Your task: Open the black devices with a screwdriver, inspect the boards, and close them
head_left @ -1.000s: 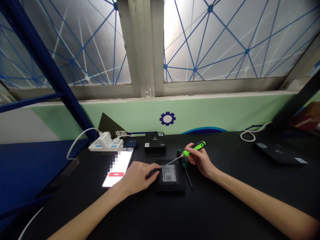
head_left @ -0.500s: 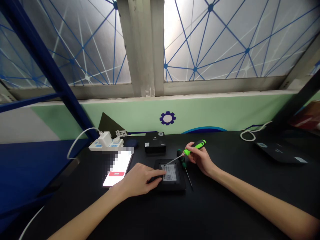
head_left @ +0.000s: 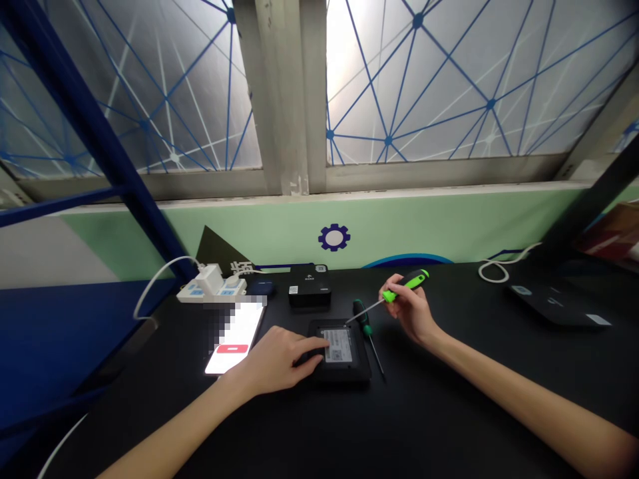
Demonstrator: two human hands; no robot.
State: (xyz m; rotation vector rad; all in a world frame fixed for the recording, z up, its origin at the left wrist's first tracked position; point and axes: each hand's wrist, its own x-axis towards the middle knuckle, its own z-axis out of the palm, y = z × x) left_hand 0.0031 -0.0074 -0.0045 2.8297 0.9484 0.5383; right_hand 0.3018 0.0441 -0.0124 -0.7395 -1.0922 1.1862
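Observation:
A flat black box (head_left: 360,364) with a white label (head_left: 340,346) lies on the dark table. My left hand (head_left: 284,356) reaches over its left side and holds it down, index finger on the label and thumb lower. In my right hand (head_left: 408,311) is a green-and-black screwdriver (head_left: 407,285), gripped by the handle. Its shaft slants down to the left, the tip at a screw spot near the box's upper right corner; whether it sits in a screw is too small to tell. A second, dark green screwdriver (head_left: 367,329) lies just right of the box.
A phone (head_left: 238,332) with a lit screen lies left of my left hand. Behind are a power strip (head_left: 187,293) with a white plug, a small dark blue case (head_left: 261,287) and another black box (head_left: 309,286). At right lie a flat black device (head_left: 559,307) and a white cable (head_left: 494,276).
My right hand has moved right and slightly up with the screwdriver. Its tip has shifted from the label's upper left to near the box's upper right corner. My left hand has stayed put.

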